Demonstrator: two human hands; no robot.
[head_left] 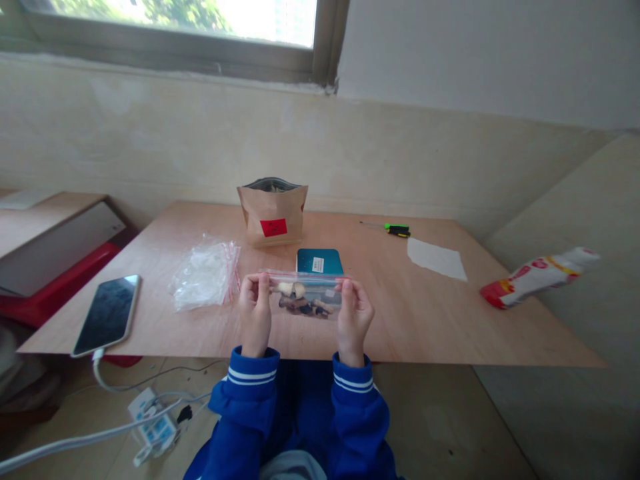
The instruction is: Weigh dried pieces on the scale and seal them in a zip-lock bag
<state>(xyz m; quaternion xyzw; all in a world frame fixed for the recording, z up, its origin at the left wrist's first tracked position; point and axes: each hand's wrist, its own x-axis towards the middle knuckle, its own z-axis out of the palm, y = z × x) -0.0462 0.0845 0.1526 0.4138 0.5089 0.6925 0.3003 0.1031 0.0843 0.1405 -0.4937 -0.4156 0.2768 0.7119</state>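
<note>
Zip bag (316, 291) of brown bits (306, 307), left hand (255, 313) and right hand (355, 312) pinching corners, open paper pouch (273, 209), eleven o'clock

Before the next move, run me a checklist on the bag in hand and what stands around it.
1. Left hand on the clear bag: ok, its fingers pinch the left end.
2. Right hand on it: ok, it grips the opposite end.
3. Contents inside: ok, dark and pale pieces show through.
4. Zip sealed along its whole length: cannot tell.
5. Brown pouch closed: not ok, its mouth gapes.
6. Phone apart from the bag: ok, it lies at the table's left.
</note>
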